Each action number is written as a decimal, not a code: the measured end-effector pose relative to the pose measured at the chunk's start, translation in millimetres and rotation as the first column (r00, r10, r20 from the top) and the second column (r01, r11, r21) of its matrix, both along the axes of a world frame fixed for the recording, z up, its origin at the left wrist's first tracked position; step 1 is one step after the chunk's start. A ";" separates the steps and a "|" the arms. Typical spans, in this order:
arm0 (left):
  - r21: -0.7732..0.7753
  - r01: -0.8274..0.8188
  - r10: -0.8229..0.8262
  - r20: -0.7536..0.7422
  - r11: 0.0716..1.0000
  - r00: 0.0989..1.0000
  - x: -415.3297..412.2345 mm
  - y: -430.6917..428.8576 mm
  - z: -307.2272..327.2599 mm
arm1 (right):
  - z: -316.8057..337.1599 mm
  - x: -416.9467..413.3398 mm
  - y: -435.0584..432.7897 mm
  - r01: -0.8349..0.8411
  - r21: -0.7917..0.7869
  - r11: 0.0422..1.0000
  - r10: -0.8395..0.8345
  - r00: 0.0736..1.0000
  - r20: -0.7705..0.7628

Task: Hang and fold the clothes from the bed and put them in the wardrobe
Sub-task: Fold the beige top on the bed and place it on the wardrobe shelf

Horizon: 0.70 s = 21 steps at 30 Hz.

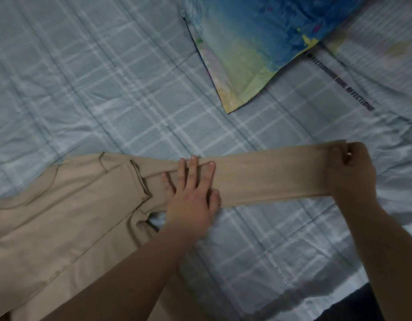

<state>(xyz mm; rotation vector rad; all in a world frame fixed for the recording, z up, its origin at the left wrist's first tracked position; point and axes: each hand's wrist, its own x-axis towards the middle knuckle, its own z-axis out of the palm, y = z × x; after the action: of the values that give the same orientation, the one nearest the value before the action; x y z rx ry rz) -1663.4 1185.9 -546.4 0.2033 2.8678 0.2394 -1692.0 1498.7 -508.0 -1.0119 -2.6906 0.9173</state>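
So the beige garment (73,205) is lying across the blue plaid bed (84,77), one long part stretched out to the right. The left hand (191,200) presses flat on it, fingers (193,167) straight and spread. The right hand (353,172) pinches the far end, fingers curled round the fabric. A colourful pillow (258,42) sits up top.

One beige garment (61,205), one pillow (258,42), one sheet (84,77), two hands (left hand (191,200), right hand (353,172))

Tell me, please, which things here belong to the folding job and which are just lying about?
Part of the job: beige garment; left hand, pressing flat on it; right hand, pinching its far end.

Just lying about: colourful pillow; checked bed sheet underneath.
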 end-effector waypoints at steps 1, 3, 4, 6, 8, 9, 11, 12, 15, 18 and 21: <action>0.012 -0.012 0.012 -0.002 1.000 1.000 -3.9 4.3 -1.6 | 3.1 -1.3 6.1 -0.014 0.029 0.999 0.015 1.000 -0.008; 0.023 -0.026 0.026 -0.001 0.999 1.000 -12.1 13.4 -5.6 | 5.1 -2.9 15.3 -0.041 0.072 0.997 0.041 0.999 -0.002; 0.013 -0.025 0.025 0.008 1.000 1.000 -15.2 17.8 -8.3 | 2.7 -3.8 17.9 -0.050 0.081 0.995 0.049 0.999 0.016; -0.037 -0.001 0.002 0.037 0.999 0.999 -17.2 24.3 -15.2 | -7.7 -4.4 19.2 -0.075 0.096 0.993 0.066 0.993 0.098; -0.094 0.037 -0.031 0.066 0.995 0.997 -16.7 26.7 -18.9 | -20.4 -1.7 16.6 -0.088 0.100 0.991 0.069 0.981 0.179; -0.109 0.050 -0.041 0.081 0.993 0.996 -17.0 26.8 -18.9 | -24.8 0.1 14.4 -0.086 0.095 0.992 0.066 0.980 0.188; -0.087 0.052 -0.042 0.113 0.995 0.993 -19.6 25.7 -15.0 | -26.7 2.4 7.4 -0.047 0.077 0.996 0.035 0.989 0.144; -0.053 0.046 -0.039 0.125 0.998 0.991 -21.0 23.9 -10.6 | -23.9 2.5 0.6 -0.010 0.057 0.998 0.004 0.995 0.103; 0.152 0.063 -0.068 0.029 0.986 0.997 -20.1 13.8 12.9 | -0.2 1.0 -40.6 0.070 -0.109 0.992 -0.073 0.997 -0.025; 0.530 -0.003 0.041 -0.059 0.848 0.997 -14.9 6.1 39.2 | 28.3 7.5 -97.8 -0.081 -0.253 0.964 0.056 0.993 -0.105; 0.778 -0.462 0.314 0.352 0.426 0.882 -13.2 1.2 58.9 | 46.5 15.6 -153.6 -0.267 -0.364 0.892 0.234 0.963 -0.133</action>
<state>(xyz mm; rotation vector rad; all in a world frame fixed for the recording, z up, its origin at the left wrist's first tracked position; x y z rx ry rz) -1676.6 1187.1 -487.5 -0.3279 2.3111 1.6871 -1676.5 1345.1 -461.5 -0.6604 -2.6694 1.5406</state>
